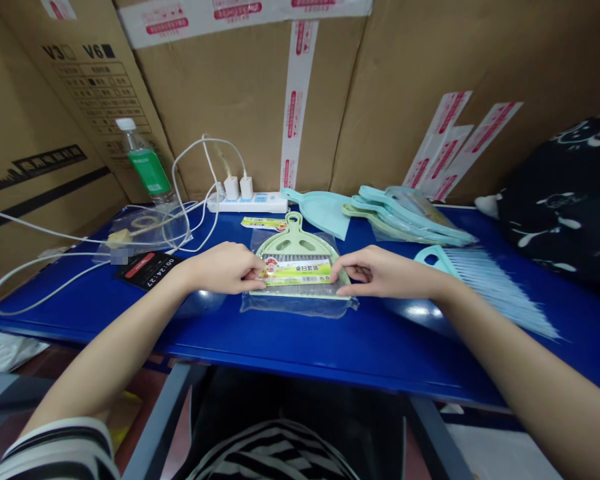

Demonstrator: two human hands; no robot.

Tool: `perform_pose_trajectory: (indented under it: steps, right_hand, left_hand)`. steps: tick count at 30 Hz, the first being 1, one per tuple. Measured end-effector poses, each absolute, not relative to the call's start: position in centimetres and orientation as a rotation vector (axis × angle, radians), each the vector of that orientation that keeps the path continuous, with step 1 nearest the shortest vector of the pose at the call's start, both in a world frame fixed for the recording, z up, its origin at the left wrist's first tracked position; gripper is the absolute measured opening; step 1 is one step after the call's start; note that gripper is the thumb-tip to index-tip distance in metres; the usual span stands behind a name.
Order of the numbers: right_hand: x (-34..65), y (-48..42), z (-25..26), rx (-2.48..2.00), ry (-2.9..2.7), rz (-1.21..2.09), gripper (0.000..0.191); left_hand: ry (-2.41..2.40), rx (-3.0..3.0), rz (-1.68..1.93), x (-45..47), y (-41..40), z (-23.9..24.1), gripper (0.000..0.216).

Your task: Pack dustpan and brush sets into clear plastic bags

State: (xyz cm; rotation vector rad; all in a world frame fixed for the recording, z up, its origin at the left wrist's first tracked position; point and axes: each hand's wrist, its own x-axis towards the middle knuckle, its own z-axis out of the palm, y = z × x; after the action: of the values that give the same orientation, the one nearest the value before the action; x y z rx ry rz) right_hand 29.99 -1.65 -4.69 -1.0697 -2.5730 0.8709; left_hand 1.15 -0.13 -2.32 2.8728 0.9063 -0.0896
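Note:
A pale green dustpan and brush set (294, 245) lies on the blue table in a clear plastic bag (300, 307), handle end pointing away from me. Across its bristles sits a yellow-green label card (300, 272). My left hand (235, 268) pinches the left end of the card and bag, fingers closed. At the right end, my right hand (364, 272) has its thumb and index finger on the card and the bag's edge, the other fingers curled. Whether the card is inside the bag I cannot tell.
Behind are a light blue dustpan (325, 210), a stack of bagged dustpans (410, 217), another label card (264, 223) and a power strip (250, 202). A blue brush (495, 287) lies right. Left are a phone (147, 270), white cables and a bottle (147, 163). Cardboard (230, 100) walls the back.

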Motion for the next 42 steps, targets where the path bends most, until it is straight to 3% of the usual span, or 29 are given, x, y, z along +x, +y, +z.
perform_pose_trajectory:
  steps: [10, 16, 21, 34, 42]
  right_hand:
    - [29.4, -2.1, -4.5, -1.072, -2.565, 0.778, 0.031]
    - [29.0, -2.5, -4.6, -1.074, -2.601, 0.668, 0.025]
    - [28.9, -2.5, -4.8, -1.067, -2.616, 0.636, 0.023]
    - [28.9, -2.4, -4.8, -0.977, -2.579, 0.596, 0.021]
    - [29.0, -2.4, -4.7, -0.966, -2.553, 0.608, 0.021]
  left_hand:
    - [0.752, 2.896, -0.036, 2.1, -1.1, -2.8, 0.031]
    - [0.654, 3.029, 0.074, 2.6, -1.7, -3.4, 0.007]
    - [0.578, 3.238, 0.046, 3.1, -1.9, -3.8, 0.026]
    - [0.465, 3.511, 0.177, 3.2, -2.3, -4.1, 0.030]
    - [0.540, 3.595, 0.059, 3.6, -2.4, -4.4, 0.028]
